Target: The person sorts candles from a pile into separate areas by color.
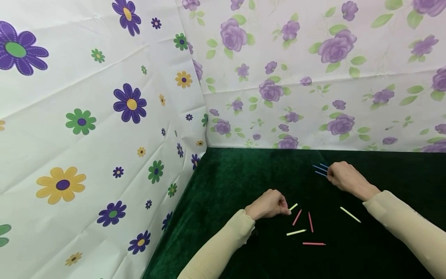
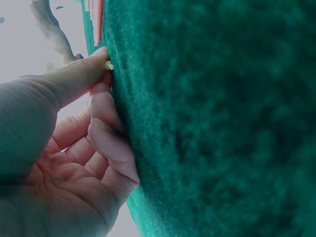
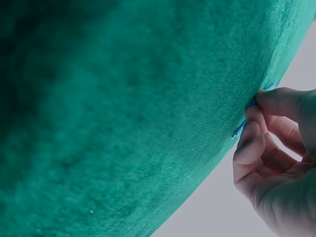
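Note:
My left hand (image 1: 268,204) pinches the near end of a yellow candle (image 1: 294,207) between thumb and fingertips, low over the green cloth. In the left wrist view the candle's pale tip (image 2: 109,65) pokes out beside the thumb. Farther back on the right, my right hand (image 1: 345,178) is at a small group of thin blue candles (image 1: 321,173), lying roughly side by side. Its thumb and finger pinch one blue candle (image 3: 252,102), and another blue candle (image 3: 238,129) shows just below the fingers. The hand hides the near ends of the group in the head view.
Around the left hand lie pink candles (image 1: 311,222) and a yellow candle (image 1: 296,232). Another yellow candle (image 1: 350,214) lies below the right wrist. Dark green velvet cloth (image 1: 223,178) covers the table; flowered white sheets (image 1: 244,112) rise behind and at the left.

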`<act>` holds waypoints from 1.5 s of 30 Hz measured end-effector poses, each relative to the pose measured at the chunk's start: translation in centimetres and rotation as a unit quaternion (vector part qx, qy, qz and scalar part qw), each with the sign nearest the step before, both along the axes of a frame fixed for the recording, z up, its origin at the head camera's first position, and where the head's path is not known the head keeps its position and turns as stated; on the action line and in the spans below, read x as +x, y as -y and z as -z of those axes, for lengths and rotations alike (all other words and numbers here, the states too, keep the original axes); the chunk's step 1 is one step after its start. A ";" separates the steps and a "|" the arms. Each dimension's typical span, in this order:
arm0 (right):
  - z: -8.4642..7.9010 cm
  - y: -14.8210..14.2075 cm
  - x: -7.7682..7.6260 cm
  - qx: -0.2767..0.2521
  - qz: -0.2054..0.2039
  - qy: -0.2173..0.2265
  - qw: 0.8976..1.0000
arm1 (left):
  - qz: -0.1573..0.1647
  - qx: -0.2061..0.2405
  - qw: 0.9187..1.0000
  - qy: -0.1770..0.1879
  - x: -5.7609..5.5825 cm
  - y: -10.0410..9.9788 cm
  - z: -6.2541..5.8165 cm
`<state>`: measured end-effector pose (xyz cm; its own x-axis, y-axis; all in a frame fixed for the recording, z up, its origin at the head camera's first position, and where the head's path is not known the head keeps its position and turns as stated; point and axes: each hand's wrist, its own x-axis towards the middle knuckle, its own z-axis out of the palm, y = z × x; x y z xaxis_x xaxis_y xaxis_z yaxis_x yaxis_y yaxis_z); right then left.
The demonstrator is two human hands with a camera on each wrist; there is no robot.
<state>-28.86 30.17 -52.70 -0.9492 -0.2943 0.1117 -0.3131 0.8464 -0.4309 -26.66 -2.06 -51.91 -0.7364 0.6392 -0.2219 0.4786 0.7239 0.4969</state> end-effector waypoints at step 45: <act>0.5 -1.2 2.5 -0.014 0.003 -0.027 1.000 | -0.011 -0.010 1.000 0.001 0.1 -0.2 -0.2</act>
